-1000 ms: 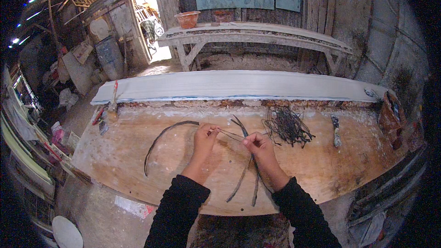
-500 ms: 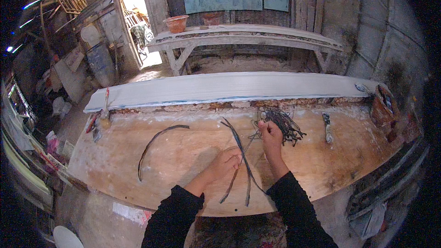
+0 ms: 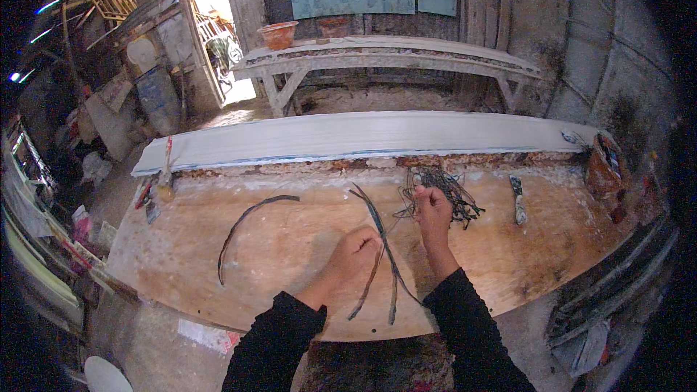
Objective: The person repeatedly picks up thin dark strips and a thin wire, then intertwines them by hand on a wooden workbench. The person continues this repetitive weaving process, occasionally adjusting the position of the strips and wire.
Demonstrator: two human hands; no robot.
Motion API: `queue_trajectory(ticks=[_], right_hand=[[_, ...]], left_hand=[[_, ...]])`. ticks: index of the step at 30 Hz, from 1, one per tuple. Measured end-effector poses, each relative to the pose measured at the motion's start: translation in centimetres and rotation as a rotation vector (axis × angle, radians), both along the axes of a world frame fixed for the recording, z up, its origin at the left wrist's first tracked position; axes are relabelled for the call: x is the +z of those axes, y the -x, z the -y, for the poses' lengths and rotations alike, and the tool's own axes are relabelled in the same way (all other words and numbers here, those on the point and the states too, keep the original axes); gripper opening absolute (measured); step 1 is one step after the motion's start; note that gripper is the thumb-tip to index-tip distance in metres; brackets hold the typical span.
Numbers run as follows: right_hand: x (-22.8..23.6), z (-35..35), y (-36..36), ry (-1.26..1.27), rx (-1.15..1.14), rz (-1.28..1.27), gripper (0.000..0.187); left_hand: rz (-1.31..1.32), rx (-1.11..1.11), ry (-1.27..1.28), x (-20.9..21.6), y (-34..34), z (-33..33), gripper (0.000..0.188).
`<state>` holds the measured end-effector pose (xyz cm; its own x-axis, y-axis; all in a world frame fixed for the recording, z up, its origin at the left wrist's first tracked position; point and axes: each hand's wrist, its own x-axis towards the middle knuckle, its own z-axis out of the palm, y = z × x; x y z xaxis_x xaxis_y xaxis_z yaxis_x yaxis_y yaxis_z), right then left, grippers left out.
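My left hand is closed in a pinch beside several long dark strips that cross one another on the wooden board. A thin dark strand shows faintly between my two hands, and its ends disappear into my fingers. My right hand is raised and pinched closed, thumb and forefinger up, in front of a tangled heap of thin dark strands. A curved dark strip lies alone on the board to the left.
A brush-like tool rests right of the heap. Behind the board runs a long white slab. A brown container stands at the right end, tools at the left. Farther back, a bench carries reddish bowls.
My right hand has shifted slightly right and down, its fingers still pinched. My left hand has moved slightly left, its fingers curled in more tightly. The strips on the board stay put.
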<state>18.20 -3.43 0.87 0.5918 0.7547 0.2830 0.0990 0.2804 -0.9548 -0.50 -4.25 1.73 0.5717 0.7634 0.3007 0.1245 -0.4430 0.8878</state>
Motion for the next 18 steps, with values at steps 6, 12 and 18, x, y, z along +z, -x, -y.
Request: queue_trajectory(ticks=[6,12,18], right_hand=[[1.5,0.2,-1.2,-0.252,-0.241,-0.178,0.017],[1.9,0.8,-2.2,-0.154,-0.268,-0.322,0.02],[0.7,0.0,-3.1,-0.158,-0.521,-0.306,0.035]], left_hand=[[-0.309,0.033,-0.074,-0.9,0.6,-1.8,0.028],[-0.479,-0.01,-0.17,-0.9,0.2,-0.7,0.025],[-0.361,0.052,-0.132,-2.1,0.4,-1.6,0.016]])
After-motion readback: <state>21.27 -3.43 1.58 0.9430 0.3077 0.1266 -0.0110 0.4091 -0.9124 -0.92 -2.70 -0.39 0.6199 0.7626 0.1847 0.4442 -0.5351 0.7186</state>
